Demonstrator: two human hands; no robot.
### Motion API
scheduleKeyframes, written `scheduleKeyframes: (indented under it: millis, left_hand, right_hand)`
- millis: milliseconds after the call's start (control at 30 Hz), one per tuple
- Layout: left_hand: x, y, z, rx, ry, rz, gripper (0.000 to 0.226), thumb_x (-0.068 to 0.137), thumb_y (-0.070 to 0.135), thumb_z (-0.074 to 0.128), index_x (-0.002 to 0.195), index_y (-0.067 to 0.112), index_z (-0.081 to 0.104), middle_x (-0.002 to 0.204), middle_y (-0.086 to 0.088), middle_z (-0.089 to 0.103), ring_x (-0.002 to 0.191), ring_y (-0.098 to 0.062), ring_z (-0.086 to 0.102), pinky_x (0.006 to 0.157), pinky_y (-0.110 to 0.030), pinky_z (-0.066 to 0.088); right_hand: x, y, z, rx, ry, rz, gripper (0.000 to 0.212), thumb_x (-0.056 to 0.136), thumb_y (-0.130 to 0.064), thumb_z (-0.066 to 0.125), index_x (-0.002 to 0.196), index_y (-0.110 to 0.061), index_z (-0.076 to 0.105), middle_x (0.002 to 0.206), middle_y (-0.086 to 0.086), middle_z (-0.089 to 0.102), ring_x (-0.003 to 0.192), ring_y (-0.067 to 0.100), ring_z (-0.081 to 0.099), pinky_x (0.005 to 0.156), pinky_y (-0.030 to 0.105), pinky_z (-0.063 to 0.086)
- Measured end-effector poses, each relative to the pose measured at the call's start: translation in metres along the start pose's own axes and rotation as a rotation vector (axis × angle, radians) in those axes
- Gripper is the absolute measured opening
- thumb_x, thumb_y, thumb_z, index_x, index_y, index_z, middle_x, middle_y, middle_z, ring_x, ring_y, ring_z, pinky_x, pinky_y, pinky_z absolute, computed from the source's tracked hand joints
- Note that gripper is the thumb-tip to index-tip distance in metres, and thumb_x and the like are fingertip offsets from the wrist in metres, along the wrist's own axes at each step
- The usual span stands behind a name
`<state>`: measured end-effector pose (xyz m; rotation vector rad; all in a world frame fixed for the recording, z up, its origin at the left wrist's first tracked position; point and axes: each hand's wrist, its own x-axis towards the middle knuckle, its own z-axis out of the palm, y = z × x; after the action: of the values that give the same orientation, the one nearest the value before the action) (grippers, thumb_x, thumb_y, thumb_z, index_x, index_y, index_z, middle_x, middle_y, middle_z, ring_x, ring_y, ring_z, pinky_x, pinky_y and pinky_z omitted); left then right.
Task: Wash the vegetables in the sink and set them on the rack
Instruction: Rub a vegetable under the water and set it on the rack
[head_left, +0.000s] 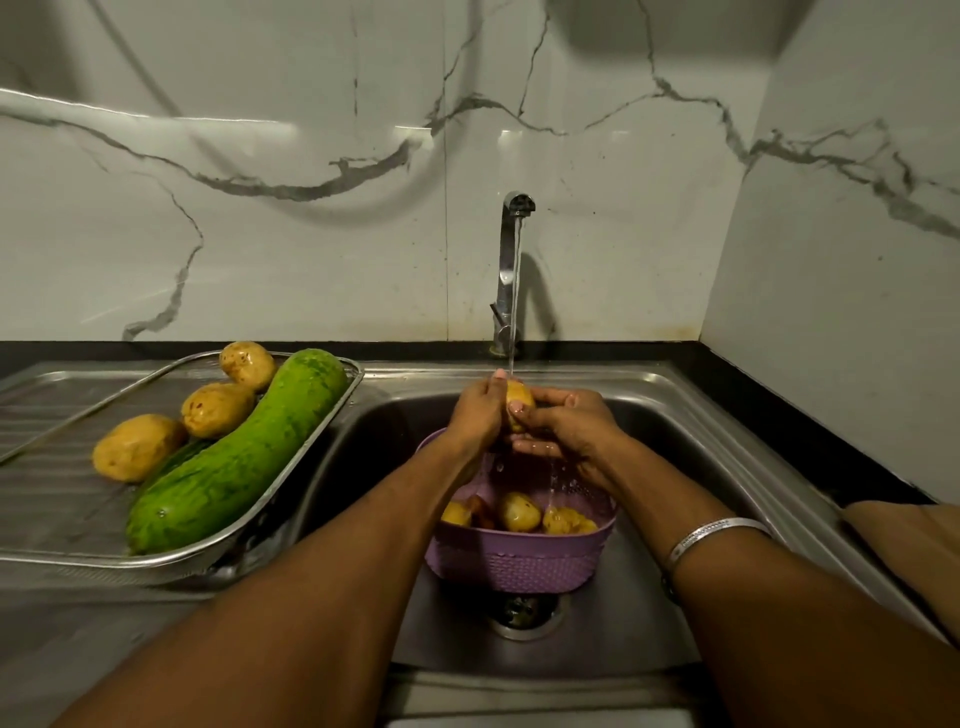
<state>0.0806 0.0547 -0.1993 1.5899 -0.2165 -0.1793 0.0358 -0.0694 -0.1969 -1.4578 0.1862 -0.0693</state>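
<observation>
A yellow potato (519, 401) sits under the running water from the tap (511, 270), above the sink (691, 431). My left hand (475, 415) grips it from the left and my right hand (566, 428) curls round it from the right. Below my hands a purple basket (524, 564) stands in the sink with several potatoes (519, 512) inside. On the metal rack (291, 467) at the left lie a large green gourd (234, 462) and three potatoes (137, 447).
The rack rests on the steel drainboard (47, 499). The sink drain (524, 616) shows just below the basket. A marble wall stands behind and to the right. A brown cloth (909, 540) lies at the right of the sink.
</observation>
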Motion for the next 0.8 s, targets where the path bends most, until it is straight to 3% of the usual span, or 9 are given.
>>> scheduleKeyframes:
  millis: [100,267,367,433,533,633,800]
  left_hand:
    - [-0.003,-0.002,0.001,0.044,-0.085,-0.003,0.035,0.108,0.033,0.039,0.133,0.014,0.053,0.123,-0.012,0.063,0.109,-0.026,0.063,0.093,-0.043,0.055]
    - [-0.001,-0.007,0.008,0.14,0.067,0.056,0.017,0.1,0.031,0.055,0.11,0.018,0.057,0.105,-0.01,0.065,0.098,-0.027,0.065,0.088,-0.047,0.058]
    - [0.002,-0.009,0.008,0.186,0.191,0.091,0.019,0.102,0.039,0.051,0.095,0.022,0.058,0.095,-0.007,0.066,0.093,-0.026,0.066,0.09,-0.049,0.057]
    - [0.002,-0.007,0.005,0.134,0.19,0.094,0.025,0.104,0.041,0.045,0.102,0.021,0.06,0.101,-0.007,0.067,0.096,-0.025,0.066,0.091,-0.049,0.056]
    - [0.001,-0.005,0.001,0.046,0.029,0.04,0.028,0.107,0.035,0.04,0.12,0.018,0.058,0.115,-0.01,0.066,0.1,-0.023,0.065,0.085,-0.044,0.058]
    - [0.0,-0.006,0.002,0.028,-0.084,-0.01,0.027,0.102,0.023,0.053,0.129,0.021,0.055,0.12,-0.01,0.063,0.103,-0.024,0.064,0.079,-0.039,0.059]
    - [0.007,-0.012,0.01,0.109,0.095,0.117,0.021,0.098,0.03,0.06,0.117,0.022,0.063,0.111,-0.005,0.067,0.103,-0.023,0.065,0.092,-0.045,0.057]
  right_hand:
    - [0.002,0.002,-0.005,-0.003,0.022,-0.007,0.039,0.085,-0.004,0.077,0.122,-0.013,0.072,0.1,0.012,0.078,0.088,0.025,0.077,0.074,0.035,0.064]
    - [-0.001,0.003,-0.004,-0.158,0.002,-0.053,0.043,0.09,0.009,0.065,0.118,-0.023,0.072,0.098,0.006,0.077,0.085,0.019,0.076,0.068,0.03,0.063]
    - [0.002,0.004,-0.001,-0.19,-0.024,-0.071,0.047,0.088,0.01,0.066,0.119,-0.025,0.071,0.095,0.004,0.078,0.082,0.018,0.076,0.066,0.03,0.064]
    - [0.003,0.003,0.001,-0.201,-0.027,-0.079,0.045,0.087,0.007,0.07,0.119,-0.024,0.071,0.097,0.003,0.078,0.084,0.018,0.077,0.067,0.03,0.063]
    - [0.006,0.004,-0.001,-0.151,0.012,-0.084,0.041,0.084,0.006,0.075,0.115,-0.021,0.071,0.1,0.003,0.078,0.092,0.023,0.076,0.072,0.035,0.064]
    - [0.006,0.005,-0.004,-0.158,0.059,-0.091,0.043,0.087,0.011,0.069,0.115,-0.022,0.071,0.093,-0.001,0.077,0.088,0.018,0.075,0.066,0.03,0.063]
    - [0.009,0.003,-0.003,-0.212,0.073,-0.098,0.05,0.084,0.014,0.066,0.12,-0.02,0.072,0.1,0.004,0.078,0.096,0.024,0.074,0.071,0.035,0.063]
